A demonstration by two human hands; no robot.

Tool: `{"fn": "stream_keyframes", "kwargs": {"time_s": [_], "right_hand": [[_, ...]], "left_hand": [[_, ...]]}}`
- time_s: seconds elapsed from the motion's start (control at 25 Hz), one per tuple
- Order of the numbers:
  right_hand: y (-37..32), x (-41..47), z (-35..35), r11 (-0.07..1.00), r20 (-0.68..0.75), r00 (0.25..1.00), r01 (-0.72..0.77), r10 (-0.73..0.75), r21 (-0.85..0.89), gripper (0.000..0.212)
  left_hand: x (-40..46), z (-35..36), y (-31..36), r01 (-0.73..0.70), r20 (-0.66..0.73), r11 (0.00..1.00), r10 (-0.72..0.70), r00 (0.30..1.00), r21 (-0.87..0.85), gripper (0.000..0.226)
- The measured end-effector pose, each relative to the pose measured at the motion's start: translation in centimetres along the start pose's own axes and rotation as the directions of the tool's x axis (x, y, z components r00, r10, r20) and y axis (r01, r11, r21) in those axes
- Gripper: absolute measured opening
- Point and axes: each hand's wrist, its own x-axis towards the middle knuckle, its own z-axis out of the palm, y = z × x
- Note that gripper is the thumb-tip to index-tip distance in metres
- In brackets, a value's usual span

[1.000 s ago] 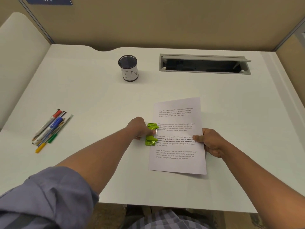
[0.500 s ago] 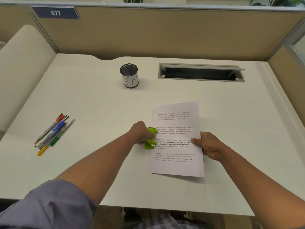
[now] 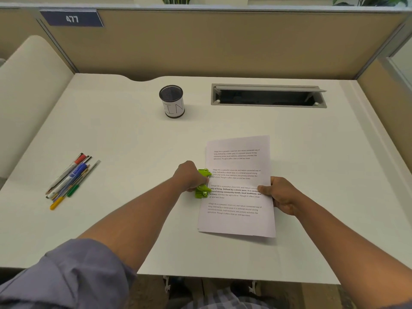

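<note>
A thin stack of printed paper sheets (image 3: 238, 166) lies on the white desk (image 3: 133, 139), right of centre. A small green hole punch (image 3: 203, 185) sits over the middle of the stack's left edge. My left hand (image 3: 190, 176) grips the punch from the left, fingers curled round it. My right hand (image 3: 282, 194) pinches the stack's right edge, thumb on top of the text.
A black mesh pen cup (image 3: 172, 101) labelled "IN" stands at the back centre. An open cable tray (image 3: 268, 95) is set into the desk behind the paper. Several pens and markers (image 3: 70, 180) lie at the left. Partition walls enclose the desk.
The camera has tilted up, showing more of the partition. My left hand has closed further over the green punch. The paper and my right hand stay where they were.
</note>
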Motion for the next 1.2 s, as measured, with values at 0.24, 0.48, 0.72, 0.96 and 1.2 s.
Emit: {"fn": "stream_keyframes", "kwargs": {"time_s": [0.24, 0.48, 0.72, 0.96, 1.2], "right_hand": [[0.2, 0.0, 0.5, 1.0, -0.026, 1.0, 0.016, -0.016, -0.005, 0.022], [0.6, -0.3, -1.0, 1.0, -0.072, 0.997, 0.021, -0.023, -0.019, 0.021], [1.0, -1.0, -2.3, 0.998, -0.05, 0.998, 0.026, -0.023, 0.056, 0.021], [0.3, -2.2, -4.2, 0.984, -0.008, 0.996, 0.092, -0.092, 0.152, 0.029], [-1.6, -5.6, -7.4, 0.927, -0.125, 0.953, 0.299, -0.277, 0.227, 0.03]], "left_hand": [[-0.3, 0.0, -0.1, -0.002, -0.022, 0.999, 0.001, 1.0, -0.046, 0.035], [-0.5, -0.9, -0.5, -0.013, -0.051, 0.999, 0.016, 0.999, 0.051, 0.04], [-0.7, -1.2, -0.7, -0.001, -0.012, 1.0, 0.001, 1.0, 0.016, 0.04], [-1.4, -0.9, 0.7, -0.2, -0.276, 0.979, 0.201, 0.94, 0.033, 0.056], [-2.9, 1.5, 8.0, -0.277, 0.163, 0.739, 0.462, 0.871, -0.614, 0.069]]}}
